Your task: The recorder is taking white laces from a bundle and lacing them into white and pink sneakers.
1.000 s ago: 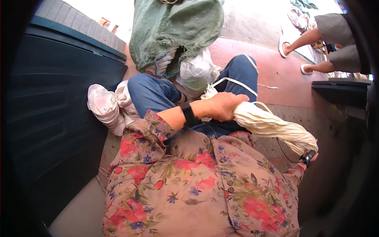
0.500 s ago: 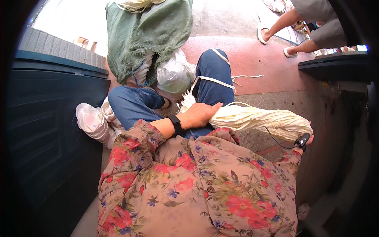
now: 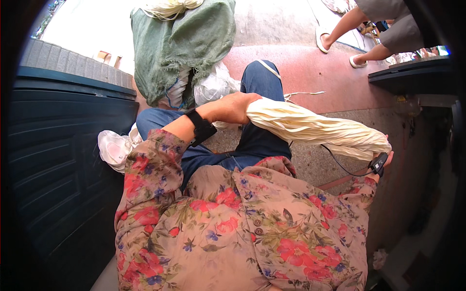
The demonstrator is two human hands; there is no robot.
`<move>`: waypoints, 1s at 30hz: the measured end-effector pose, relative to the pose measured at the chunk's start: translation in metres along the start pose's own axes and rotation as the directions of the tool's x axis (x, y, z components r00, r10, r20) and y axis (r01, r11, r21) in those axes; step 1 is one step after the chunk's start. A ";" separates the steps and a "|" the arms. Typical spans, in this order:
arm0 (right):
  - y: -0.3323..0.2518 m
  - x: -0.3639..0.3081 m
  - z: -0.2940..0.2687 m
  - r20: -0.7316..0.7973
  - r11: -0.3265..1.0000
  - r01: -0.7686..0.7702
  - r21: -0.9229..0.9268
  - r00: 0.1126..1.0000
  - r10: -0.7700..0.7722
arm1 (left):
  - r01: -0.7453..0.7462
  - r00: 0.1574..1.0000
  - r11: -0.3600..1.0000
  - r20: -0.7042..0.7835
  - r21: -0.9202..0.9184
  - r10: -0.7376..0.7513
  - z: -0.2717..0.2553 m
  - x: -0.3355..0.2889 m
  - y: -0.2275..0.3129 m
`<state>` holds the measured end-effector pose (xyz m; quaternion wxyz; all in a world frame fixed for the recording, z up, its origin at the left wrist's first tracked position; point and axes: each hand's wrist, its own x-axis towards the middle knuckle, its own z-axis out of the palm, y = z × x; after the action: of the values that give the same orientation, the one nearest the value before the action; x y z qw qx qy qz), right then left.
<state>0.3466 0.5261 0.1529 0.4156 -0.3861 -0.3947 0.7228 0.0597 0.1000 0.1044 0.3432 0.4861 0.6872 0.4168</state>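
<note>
A thick hank of cream cord-like strands (image 3: 315,127) stretches across my lap from the middle to the right. My left hand (image 3: 236,106) is closed round its left end, above my jeans; the fingers are partly hidden behind the wrist and the strands. At the far right end my right hand (image 3: 388,156) grips the hank, mostly covered by it and by a small black device (image 3: 379,162) with a cable. A loose cream strand (image 3: 270,69) lies over my knee. On my left wrist is a black band (image 3: 200,127).
A green woven sack (image 3: 182,46) stands ahead, with another cream hank (image 3: 170,7) on top and a white plastic bag (image 3: 213,86) by it. White wrapped bundles (image 3: 114,149) sit beside a dark panelled door (image 3: 63,140) at left. A person's legs (image 3: 345,28) show at upper right.
My left hand has moved up and slightly right, raising the hank's left end off my lap. The right end has shifted a little right and up. The strand across my thigh no longer shows there.
</note>
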 end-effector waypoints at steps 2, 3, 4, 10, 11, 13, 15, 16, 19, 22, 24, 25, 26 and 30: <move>-0.001 0.004 0.002 0.002 0.999 -0.026 0.048 1.000 0.026 | 0.127 0.992 0.987 -0.013 0.099 -0.127 -0.008 -0.010 0.008; -0.002 0.007 0.002 0.009 0.999 -0.017 0.038 1.000 0.016 | 0.138 0.990 0.986 -0.010 0.091 -0.138 -0.010 -0.017 0.010; -0.003 0.010 0.000 0.000 1.000 -0.011 0.024 1.000 0.011 | 0.137 0.991 0.984 -0.028 0.117 -0.134 -0.012 -0.026 0.011; 0.041 0.024 -0.047 0.019 0.923 -0.287 -0.255 0.953 0.301 | 0.199 0.978 0.940 -0.117 0.276 -0.173 0.021 -0.070 -0.027; 0.061 0.022 -0.062 0.042 0.869 -0.432 -0.240 0.890 0.454 | 0.256 0.966 0.932 -0.115 0.259 -0.233 0.031 -0.074 -0.038; 0.097 0.018 -0.085 -0.262 0.710 -0.687 -0.156 0.722 0.641 | 0.245 0.967 0.942 0.016 0.228 -0.255 0.052 -0.077 -0.053; 0.109 0.019 -0.090 -0.547 0.369 -0.747 -0.552 0.659 0.516 | 0.195 0.981 0.970 -0.021 0.148 -0.194 0.073 -0.073 -0.059; 0.118 0.021 -0.079 -0.427 0.354 -0.642 -0.680 0.739 0.521 | 0.190 0.981 0.976 -0.062 0.103 -0.184 0.080 -0.068 -0.059; 0.132 0.026 0.003 -0.024 0.419 -0.260 -0.870 0.871 0.491 | 0.322 0.946 0.945 0.032 0.051 -0.323 0.080 -0.055 -0.056; 0.155 0.010 0.118 0.519 0.687 0.146 -0.712 0.769 0.374 | 0.241 0.942 0.900 0.135 0.362 -0.307 0.055 -0.053 -0.053; 0.172 -0.011 0.180 0.750 0.695 0.426 -0.580 0.612 0.251 | 0.226 0.958 0.911 0.092 0.346 -0.272 0.031 -0.049 -0.054; 0.179 -0.019 0.203 0.785 0.597 0.545 -0.589 0.562 0.262 | 0.182 0.980 0.929 0.022 0.323 -0.200 0.020 -0.047 -0.053; 0.185 -0.026 0.220 0.895 0.541 0.719 -0.435 0.409 0.176 | 0.204 0.978 0.941 -0.103 0.269 -0.183 0.012 -0.044 -0.051; 0.187 -0.045 0.253 0.750 0.532 0.532 -0.659 0.407 0.521 | 0.258 0.895 0.963 -0.396 0.076 -0.208 -0.009 -0.016 -0.021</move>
<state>0.0830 0.3584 0.0950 -0.1141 -0.0708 -0.8480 0.5127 0.0481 0.0786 0.0903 0.2181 0.3297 0.8192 0.4155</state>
